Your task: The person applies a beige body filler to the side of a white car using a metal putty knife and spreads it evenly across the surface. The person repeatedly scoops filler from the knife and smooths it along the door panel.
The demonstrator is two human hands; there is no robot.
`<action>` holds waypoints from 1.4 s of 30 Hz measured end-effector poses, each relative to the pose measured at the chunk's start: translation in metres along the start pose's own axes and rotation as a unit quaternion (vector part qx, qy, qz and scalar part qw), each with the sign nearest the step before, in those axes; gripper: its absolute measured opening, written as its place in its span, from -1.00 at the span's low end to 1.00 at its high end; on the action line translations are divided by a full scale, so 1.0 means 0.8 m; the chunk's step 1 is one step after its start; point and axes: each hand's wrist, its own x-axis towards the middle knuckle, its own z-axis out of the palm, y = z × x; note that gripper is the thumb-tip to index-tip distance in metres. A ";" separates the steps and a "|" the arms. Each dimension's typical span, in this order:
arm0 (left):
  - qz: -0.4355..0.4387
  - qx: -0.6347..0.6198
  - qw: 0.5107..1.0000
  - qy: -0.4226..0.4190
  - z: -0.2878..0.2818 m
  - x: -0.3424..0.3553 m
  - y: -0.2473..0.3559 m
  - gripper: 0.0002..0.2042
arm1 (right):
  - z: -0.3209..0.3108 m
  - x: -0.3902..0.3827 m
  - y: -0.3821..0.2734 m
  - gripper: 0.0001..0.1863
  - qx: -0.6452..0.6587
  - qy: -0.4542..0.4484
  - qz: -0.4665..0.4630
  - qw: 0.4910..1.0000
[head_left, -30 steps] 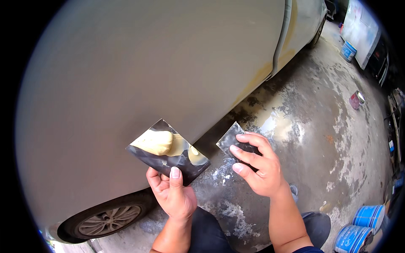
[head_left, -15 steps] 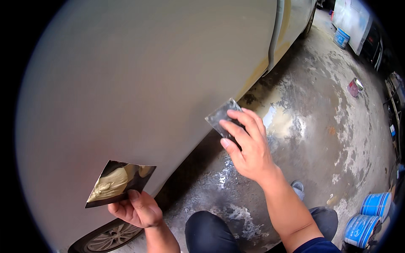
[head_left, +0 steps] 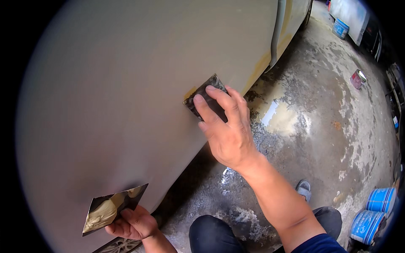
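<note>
- A small dark, square metal spreader blade [head_left: 205,100] is pinched in the right hand [head_left: 228,130], with the fingers [head_left: 211,114] laid flat over its face and the thumb hidden behind.
- The blade's upper edge is pressed against the matte grey primed car body panel [head_left: 139,84], low on the panel and just left of a vertical door gap [head_left: 276,38].
- The blade's surface is seen to be scuffed and stained, with a thin smear of yellowish filler at its upper left corner.
- A larger dark, flat rectangular mixing board [head_left: 114,208] is gripped at its lower right edge by the left hand [head_left: 133,223], whose fingers are curled beneath it.
- The board is held tilted, near the lower edge of the panel and well apart from the blade; a thick, glossy lump of beige body filler [head_left: 103,211] is carried on its left half.
- Yellowish sanded patches are seen along the panel's lower edge near the door gap.
- Below the panel, a stained grey concrete floor [head_left: 320,139] is spread with pale dried splashes.
- Two blue-and-white tins [head_left: 373,213] are stood at the lower right, a small red-sided can [head_left: 357,79] lies farther off, and a blue bucket [head_left: 340,28] is set near the top.
- A dark-trousered knee [head_left: 211,234] and a grey shoe [head_left: 303,189] are seen at the lower edge.
</note>
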 end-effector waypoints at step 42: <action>-0.018 0.022 0.999 -0.016 -0.012 -0.003 -0.007 -0.60 | -0.017 0.010 -0.023 -0.52 -0.023 -0.019 -0.002 1.000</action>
